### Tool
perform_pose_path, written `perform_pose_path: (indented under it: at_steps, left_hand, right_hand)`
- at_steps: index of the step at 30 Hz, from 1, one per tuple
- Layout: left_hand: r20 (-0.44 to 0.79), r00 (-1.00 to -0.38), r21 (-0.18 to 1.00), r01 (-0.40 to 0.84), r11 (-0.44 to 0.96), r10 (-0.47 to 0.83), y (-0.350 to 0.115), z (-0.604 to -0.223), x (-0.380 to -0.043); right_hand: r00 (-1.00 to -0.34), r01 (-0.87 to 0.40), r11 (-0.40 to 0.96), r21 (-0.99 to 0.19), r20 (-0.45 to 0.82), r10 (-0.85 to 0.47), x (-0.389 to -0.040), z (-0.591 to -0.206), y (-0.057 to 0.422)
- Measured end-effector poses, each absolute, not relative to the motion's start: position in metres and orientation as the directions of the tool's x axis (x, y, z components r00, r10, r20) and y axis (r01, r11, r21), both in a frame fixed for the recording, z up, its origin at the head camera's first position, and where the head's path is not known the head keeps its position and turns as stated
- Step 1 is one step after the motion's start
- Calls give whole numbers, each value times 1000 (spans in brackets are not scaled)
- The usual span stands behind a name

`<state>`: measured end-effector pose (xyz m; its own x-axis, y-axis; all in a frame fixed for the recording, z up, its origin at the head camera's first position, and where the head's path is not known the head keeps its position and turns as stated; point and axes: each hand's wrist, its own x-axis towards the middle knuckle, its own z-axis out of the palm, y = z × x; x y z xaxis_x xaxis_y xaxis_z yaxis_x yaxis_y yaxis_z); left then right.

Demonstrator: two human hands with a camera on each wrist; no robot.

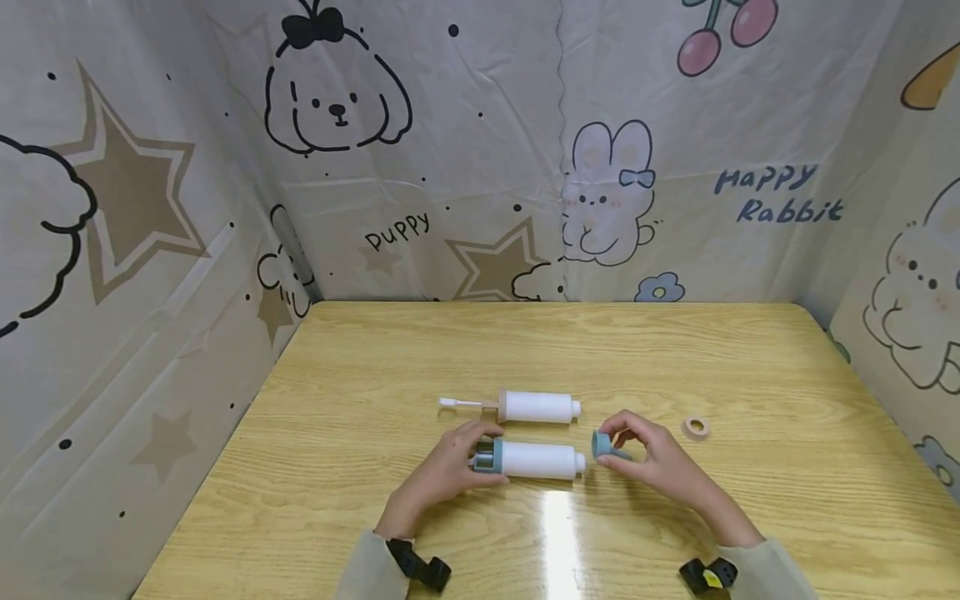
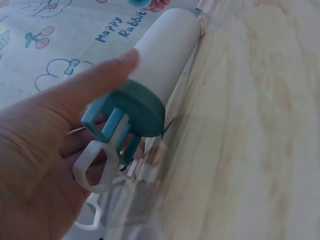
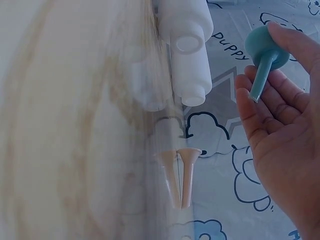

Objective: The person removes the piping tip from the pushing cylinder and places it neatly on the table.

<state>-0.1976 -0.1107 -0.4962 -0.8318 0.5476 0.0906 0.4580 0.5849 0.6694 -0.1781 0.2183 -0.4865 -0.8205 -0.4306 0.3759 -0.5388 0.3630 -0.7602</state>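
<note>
My left hand (image 1: 450,460) grips the teal end of a white cylinder (image 1: 538,460), shaped like a toy syringe and lying sideways on the table. In the left wrist view the thumb lies along the white barrel (image 2: 167,50), close to its teal collar (image 2: 142,112); a white loop handle (image 2: 79,175) sticks out of the teal frame. Off the barrel's narrow white tip, my right hand (image 1: 652,457) pinches a teal cap (image 1: 599,444). Its thin stem (image 3: 261,80) points away from the cylinder, towards the palm.
Behind the held cylinder lies a second white one (image 1: 538,407) with a peach collar and a rod extending left. A peach cap (image 1: 687,428), flared with a narrow stem in the right wrist view, stands right of my right hand. A printed cloth (image 1: 480,167) hangs behind the wooden table (image 1: 420,342).
</note>
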Motion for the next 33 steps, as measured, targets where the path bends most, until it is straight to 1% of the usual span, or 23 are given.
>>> perform_pose_path:
  at_steps: [3,5,9,11,12,16,27,29,33]
  left_hand:
    - [172,-833,666,492,561,526,-109,-495,-195]
    - [278,-814,651,550,523,510,-108,-494,-194]
    - [509,-724,577,689,439,466,-99,-495,-193]
    - [587,-671,538,741,401,453,-93,-495,-193]
    - [608,-655,529,756,386,450,-90,-495,-192]
    - [632,-619,510,785,352,467,-78,-494,-190]
    - [635,-561,465,826,318,531,-54,-493,-188]
    - [626,-561,467,826,316,542,-52,-492,-187]
    - [588,-582,503,807,310,562,-49,-489,-184]
  right_hand:
    - [-820,-541,364,-758,379,-429,-178,-485,217]
    - [-821,-541,365,-758,380,-427,-178,-484,216]
    - [-818,-544,360,-758,382,-430,-178,-483,213]
    - [-813,-549,355,-757,386,-435,-178,-482,210]
    - [-812,-550,352,-757,387,-436,-178,-482,208]
    - [-808,-556,348,-755,391,-441,-178,-483,202]
    - [-795,-549,329,-768,359,-489,-176,-481,185]
    - [-790,-552,321,-770,361,-495,-176,-482,183]
    - [-784,-555,310,-772,359,-507,-177,-484,181]
